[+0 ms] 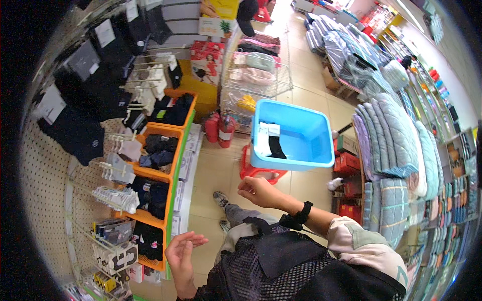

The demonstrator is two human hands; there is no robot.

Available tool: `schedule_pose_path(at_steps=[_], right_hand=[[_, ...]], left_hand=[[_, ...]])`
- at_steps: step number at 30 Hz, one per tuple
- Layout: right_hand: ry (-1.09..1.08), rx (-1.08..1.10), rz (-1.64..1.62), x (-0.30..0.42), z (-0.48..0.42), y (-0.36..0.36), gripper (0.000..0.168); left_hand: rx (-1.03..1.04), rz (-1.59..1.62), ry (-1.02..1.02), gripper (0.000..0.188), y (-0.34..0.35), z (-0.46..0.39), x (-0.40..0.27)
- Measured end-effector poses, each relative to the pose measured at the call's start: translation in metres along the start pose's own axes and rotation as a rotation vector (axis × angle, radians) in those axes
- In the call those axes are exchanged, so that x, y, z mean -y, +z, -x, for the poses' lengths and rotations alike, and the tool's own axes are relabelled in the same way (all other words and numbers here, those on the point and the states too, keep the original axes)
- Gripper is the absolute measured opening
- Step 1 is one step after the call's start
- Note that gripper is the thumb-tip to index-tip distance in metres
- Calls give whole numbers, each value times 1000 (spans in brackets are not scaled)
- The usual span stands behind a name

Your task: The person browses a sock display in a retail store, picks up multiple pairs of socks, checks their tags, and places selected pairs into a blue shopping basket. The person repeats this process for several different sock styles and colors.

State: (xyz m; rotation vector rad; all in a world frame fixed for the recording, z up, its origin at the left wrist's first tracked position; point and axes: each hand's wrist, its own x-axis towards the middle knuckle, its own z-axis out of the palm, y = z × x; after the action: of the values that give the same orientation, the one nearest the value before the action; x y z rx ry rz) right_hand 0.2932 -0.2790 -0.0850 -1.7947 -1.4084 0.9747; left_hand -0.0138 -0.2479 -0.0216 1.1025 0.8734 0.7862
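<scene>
My left hand (183, 254) is raised at the lower left with nothing in it. Its fingers are extended and the thumb stands apart, near the front orange basket (165, 246) of dark socks. My right hand (261, 192) hovers just below a light blue plastic tub (312, 165), apart from it. Its fingers bend loosely towards the thumb, and I see nothing held. Inside the tub, against its left side, lie a white packaged item (263, 141) and a black sock (276, 146) with a white label. A red plastic stool (263, 174) supports the tub.
Orange baskets of dark socks (156, 195) line the left shelf, under hanging packs on a pegboard (49, 158). Two red fire extinguishers (226, 131) stand on the floor beside a wire rack (284, 75). Folded quilts (391, 131) are stacked on the right.
</scene>
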Motion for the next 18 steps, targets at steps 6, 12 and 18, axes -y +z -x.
schedule_pose_path(at_steps=[6,12,18], right_hand=[[165,-98,-7,-44,50,-38,19],[274,-194,-17,-92,68,-104,18],[387,-287,-131,-214,16,-176,21]], left_hand=[[159,-2,-68,28,49,-26,3],[335,-19,-123,27,113,-75,12],[368,-122,-146,26,185,-125,7]])
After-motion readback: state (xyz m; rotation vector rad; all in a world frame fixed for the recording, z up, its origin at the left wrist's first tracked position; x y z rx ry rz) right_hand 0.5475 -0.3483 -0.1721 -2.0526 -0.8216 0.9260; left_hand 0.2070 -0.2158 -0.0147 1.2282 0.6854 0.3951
